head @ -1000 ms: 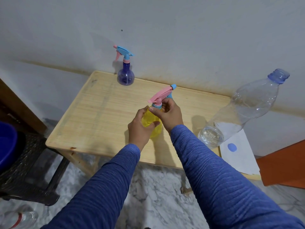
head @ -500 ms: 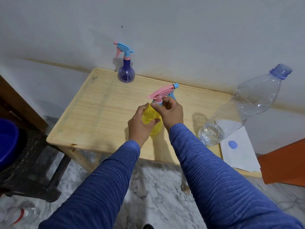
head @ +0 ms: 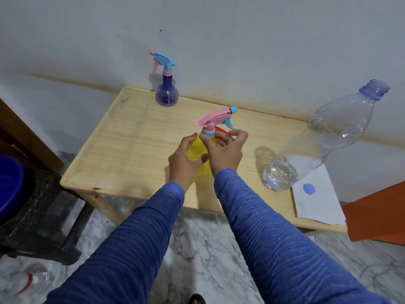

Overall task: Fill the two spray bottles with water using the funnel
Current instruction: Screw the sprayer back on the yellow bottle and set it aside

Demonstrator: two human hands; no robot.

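The left hand (head: 183, 157) wraps the body of the yellow spray bottle (head: 198, 150), steadying it upright on the bench (head: 131, 137). The right hand (head: 225, 152), just beside it, pinches the collar under the pink trigger head (head: 213, 119), probably to unscrew it so water can go in. An orange rim, perhaps the funnel (head: 221, 130), peeks out behind the right hand. The purple spray bottle (head: 166, 94) stands well beyond both hands, and the water bottle (head: 317, 141) stands off to the right hand's outer side.
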